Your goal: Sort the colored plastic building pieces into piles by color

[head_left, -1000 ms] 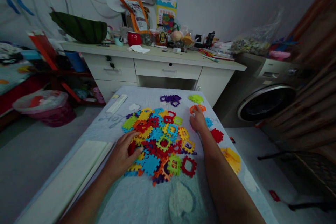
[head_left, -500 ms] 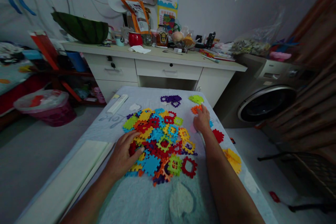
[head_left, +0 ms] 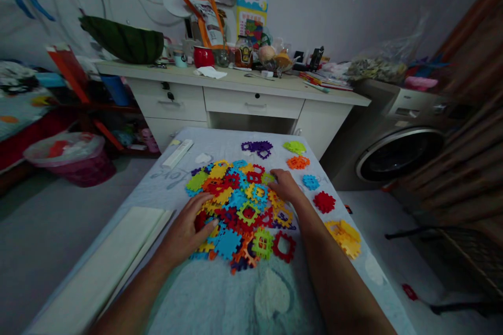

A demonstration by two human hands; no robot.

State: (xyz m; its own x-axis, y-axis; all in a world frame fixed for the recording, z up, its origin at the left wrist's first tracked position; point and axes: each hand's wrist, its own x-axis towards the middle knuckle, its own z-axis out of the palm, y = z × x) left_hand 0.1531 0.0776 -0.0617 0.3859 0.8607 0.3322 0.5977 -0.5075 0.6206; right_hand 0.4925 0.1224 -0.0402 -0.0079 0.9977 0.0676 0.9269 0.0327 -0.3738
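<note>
A pile of colourful toothed plastic building tiles (head_left: pixel 237 200) lies in the middle of the cloth-covered table. At its left side rests my left hand (head_left: pixel 191 230), thumb and fingers apart, touching the tiles and holding none. Over the pile's far right edge my right hand (head_left: pixel 286 185) reaches with spread fingers beside a green tile (head_left: pixel 268 178). Sorted by colour around the far and right edges are purple tiles (head_left: pixel 258 148), lime green tiles (head_left: pixel 294 147), orange tiles (head_left: pixel 298 162), blue tiles (head_left: pixel 310 182), red tiles (head_left: pixel 324 202) and yellow tiles (head_left: pixel 344 237).
Long white panels (head_left: pixel 133 241) lie along the table's left side, with a small white strip (head_left: pixel 178 154) beyond them. A crowded white desk (head_left: pixel 251 95) stands behind the table. To the right is a washing machine (head_left: pixel 393 136); a lined pink bin (head_left: pixel 73 159) stands at left.
My right hand has moved left and nearer from the orange tiles to the pile, leaving the orange and blue tiles uncovered. My left hand has stayed in place.
</note>
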